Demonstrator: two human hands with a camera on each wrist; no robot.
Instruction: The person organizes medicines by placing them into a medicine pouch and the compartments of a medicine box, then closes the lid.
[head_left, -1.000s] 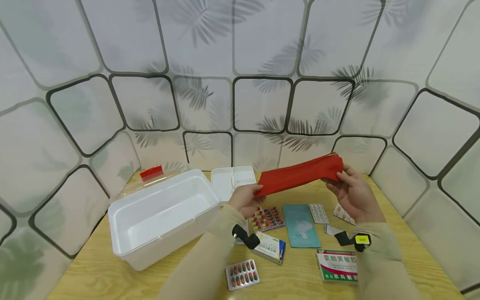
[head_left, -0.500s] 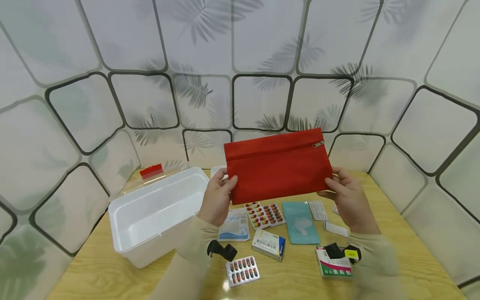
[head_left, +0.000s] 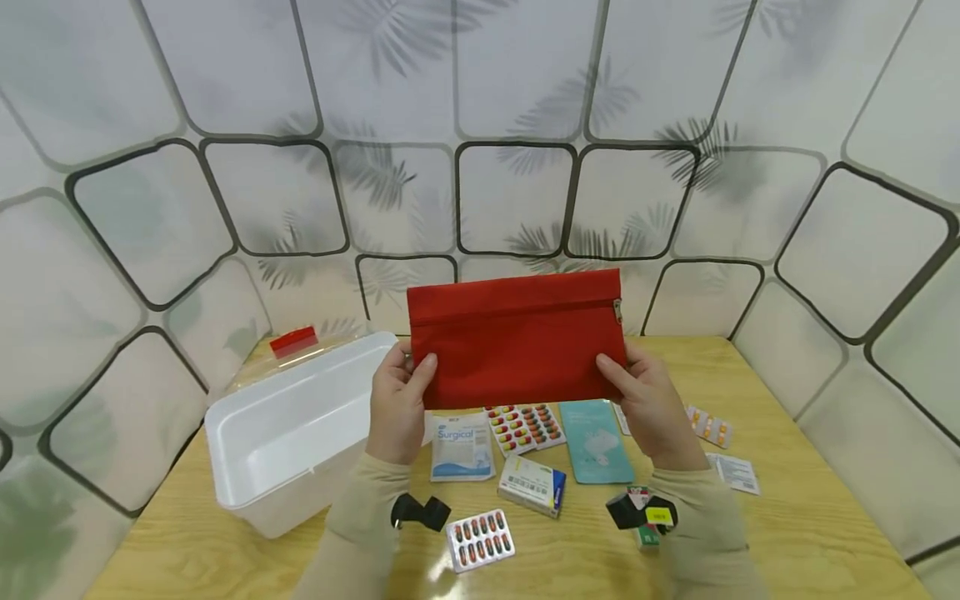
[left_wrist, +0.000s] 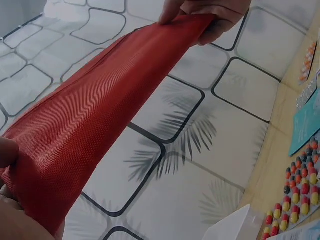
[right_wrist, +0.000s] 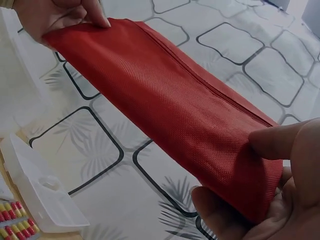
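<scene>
Left grip (head_left: 397, 408) and right grip (head_left: 657, 412) pinching red pouch (head_left: 517, 346), far side hidden, green box (head_left: 648, 537) mostly covered

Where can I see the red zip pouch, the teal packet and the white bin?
Red zip pouch (head_left: 517, 343), head view: middle of its facing side.
Teal packet (head_left: 598, 443), head view: middle of its upper face.
White bin (head_left: 298, 500), head view: outside of its near wall.

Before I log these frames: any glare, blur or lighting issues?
Head: glare on the table beside the lowest blister pack, sleeves soft toward the bottom edge; left wrist: dimmer than head, weave on the red pouch readable; right wrist: also dim, weave visible.
</scene>
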